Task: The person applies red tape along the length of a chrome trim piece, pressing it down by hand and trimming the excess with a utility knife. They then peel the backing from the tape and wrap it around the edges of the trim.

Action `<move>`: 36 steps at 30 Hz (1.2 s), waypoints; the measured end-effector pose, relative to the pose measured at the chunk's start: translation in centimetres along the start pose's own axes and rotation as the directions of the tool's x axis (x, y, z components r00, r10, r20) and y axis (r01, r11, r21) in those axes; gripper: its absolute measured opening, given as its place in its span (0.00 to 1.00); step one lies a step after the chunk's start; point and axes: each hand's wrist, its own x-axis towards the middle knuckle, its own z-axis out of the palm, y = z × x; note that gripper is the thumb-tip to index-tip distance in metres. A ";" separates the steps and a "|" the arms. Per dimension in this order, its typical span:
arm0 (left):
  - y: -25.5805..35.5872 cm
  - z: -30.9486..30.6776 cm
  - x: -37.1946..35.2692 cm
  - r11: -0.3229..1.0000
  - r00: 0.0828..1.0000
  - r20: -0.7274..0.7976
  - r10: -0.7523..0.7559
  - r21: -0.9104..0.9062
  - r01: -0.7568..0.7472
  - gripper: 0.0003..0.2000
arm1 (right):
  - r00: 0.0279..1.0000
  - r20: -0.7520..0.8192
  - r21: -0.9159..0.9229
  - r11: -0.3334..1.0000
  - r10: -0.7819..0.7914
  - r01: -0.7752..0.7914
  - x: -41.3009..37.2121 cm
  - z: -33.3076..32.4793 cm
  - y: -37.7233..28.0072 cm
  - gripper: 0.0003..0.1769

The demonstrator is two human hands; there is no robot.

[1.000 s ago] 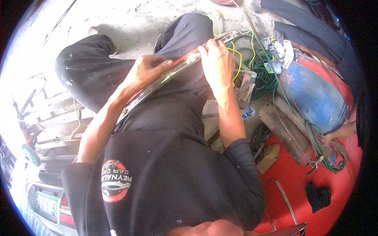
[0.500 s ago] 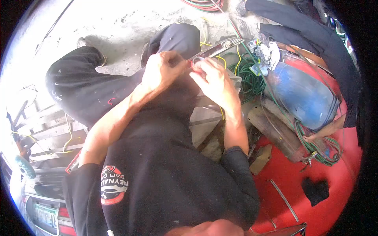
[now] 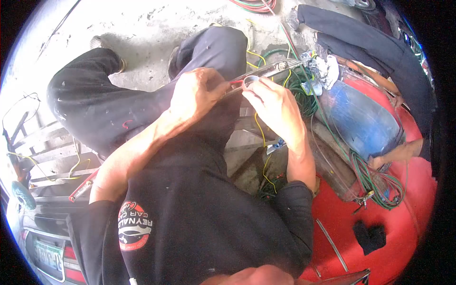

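My right hand (image 3: 278, 102) is closed on a small roll of tape (image 3: 249, 83), with its pale inner ring turned upward. A short red tape end (image 3: 235, 82) stretches from the roll to my left hand (image 3: 197, 92), whose thumb and fingers are pinched on it. Beneath and just beyond my hands, a long narrow trim strip (image 3: 280, 66) with a shiny surface lies aslant across my lap. A red-edged strip end (image 3: 83, 186) pokes out by my left elbow; my arm and body hide whether it is the same piece.
On the right, a blue tank (image 3: 358, 116) and a rusty cylinder (image 3: 332, 164) rest by a red surface (image 3: 394, 232). Coiled hoses (image 3: 380, 183) hang there near another person's hand (image 3: 396, 154). Yellow cord (image 3: 259, 128) trails past the slats. A dark car's rear (image 3: 45, 256) is lower left.
Both hands and the roll have shifted slightly right in view, and more of the trim strip shows. The other person's hand at the right has moved up and blurred.
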 end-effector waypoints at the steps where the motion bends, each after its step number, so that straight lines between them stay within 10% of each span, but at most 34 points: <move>1: -0.1 0.1 0.0 1.000 1.000 0.001 -0.007 0.003 0.007 0.11 | 1.000 -0.003 -0.028 1.000 0.001 -0.001 0.0 0.1 -0.1 0.08; 7: 0.4 -0.7 -0.1 0.999 0.999 0.022 -0.045 -0.023 0.045 0.11 | 0.996 0.086 0.245 0.969 0.009 -0.030 1.1 -1.3 1.6 0.06; 23: -0.3 0.7 -0.3 0.998 0.996 -0.074 0.057 0.035 -0.055 0.10 | 0.995 -0.022 0.277 0.956 -0.095 0.097 -0.4 0.4 1.0 0.06; 36: -0.6 0.4 -0.6 0.963 0.965 -0.082 0.251 0.122 -0.240 0.11 | 0.963 -0.220 -0.254 0.944 0.157 -0.211 0.7 1.4 -0.6 0.08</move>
